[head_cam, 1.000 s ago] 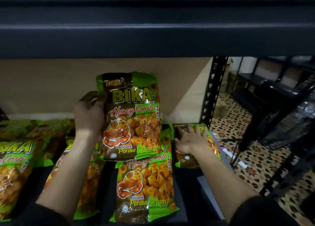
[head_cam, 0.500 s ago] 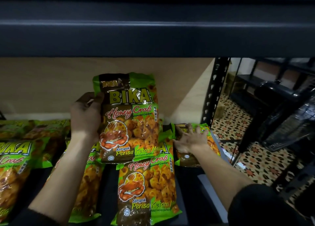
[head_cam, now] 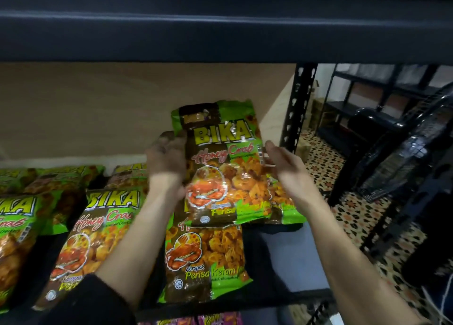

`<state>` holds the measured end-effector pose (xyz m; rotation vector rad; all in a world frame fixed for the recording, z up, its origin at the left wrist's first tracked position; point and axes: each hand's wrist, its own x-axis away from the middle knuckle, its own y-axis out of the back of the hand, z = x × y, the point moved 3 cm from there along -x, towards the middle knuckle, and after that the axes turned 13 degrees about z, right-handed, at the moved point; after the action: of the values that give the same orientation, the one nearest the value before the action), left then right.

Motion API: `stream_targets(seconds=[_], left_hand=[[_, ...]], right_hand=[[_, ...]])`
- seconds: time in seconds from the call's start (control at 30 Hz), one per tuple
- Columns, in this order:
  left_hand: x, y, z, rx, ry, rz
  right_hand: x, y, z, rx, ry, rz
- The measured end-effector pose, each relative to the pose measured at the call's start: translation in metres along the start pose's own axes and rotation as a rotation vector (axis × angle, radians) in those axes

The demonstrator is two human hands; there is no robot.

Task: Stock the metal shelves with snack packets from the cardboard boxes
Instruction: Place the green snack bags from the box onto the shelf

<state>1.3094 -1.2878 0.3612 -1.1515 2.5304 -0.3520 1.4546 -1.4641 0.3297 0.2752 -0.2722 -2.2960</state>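
Green packet (head_cam: 220, 167): your left hand (head_cam: 166, 160) grips its edge, right hand (head_cam: 282, 170) is open beside it, so lower it straight between them.

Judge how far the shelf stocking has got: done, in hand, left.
Done: several packets lie flat on the shelf. In hand: the left hand grips an upright packet, the right hand at its edge. Left: setting it down; how many remain is unseen.

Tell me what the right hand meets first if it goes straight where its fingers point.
The right hand would meet the right edge of the held packet almost at once; whether they touch is unclear.
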Motion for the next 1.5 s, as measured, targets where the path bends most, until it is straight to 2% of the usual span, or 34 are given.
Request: stream_targets(seconds=[0.1,0.17,0.23,0.33,0.43,0.6,0.73,0.8,0.93,1.03,1.17,1.5], left_hand=[[0.015,-0.029,0.020,-0.076,-0.023,0.024],[0.026,-0.040,0.030,-0.202,-0.051,0.070],[0.030,-0.045,0.038,-0.438,-0.099,0.149],[0.037,-0.042,0.045,-0.812,-0.064,0.287],[0.049,-0.029,0.045,-0.887,-0.039,0.355],[0.069,-0.001,0.052,-1.179,0.037,0.452],[0.091,0.009,0.058,-1.247,0.021,0.500],[0.098,0.013,0.060,-1.284,-0.019,0.488],[0.106,0.020,0.069,-1.466,-0.039,0.486],[0.107,0.023,0.078,-1.542,0.011,0.529],[0.108,0.033,0.087,-1.559,0.051,0.573],[0.102,0.046,0.084,-1.597,0.076,0.584]], right_hand=[[0.020,0.005,0.005,-0.004,-0.010,-0.015],[0.032,0.012,0.001,0.019,-0.006,-0.103],[0.043,0.018,-0.004,0.070,-0.062,-0.195],[0.062,0.021,-0.021,0.234,-0.215,-0.285],[0.077,0.022,-0.036,0.336,-0.330,-0.302],[0.086,0.020,-0.047,0.411,-0.452,-0.265],[0.087,0.019,-0.049,0.590,-0.456,-0.311],[0.085,0.015,-0.043,0.688,-0.352,-0.325],[0.080,-0.013,-0.035,0.864,-0.093,-0.107],[0.077,-0.024,-0.052,0.941,-0.211,0.021],[0.079,-0.022,-0.069,1.013,-0.365,0.080],[0.080,-0.029,-0.066,1.106,-0.381,0.181]])
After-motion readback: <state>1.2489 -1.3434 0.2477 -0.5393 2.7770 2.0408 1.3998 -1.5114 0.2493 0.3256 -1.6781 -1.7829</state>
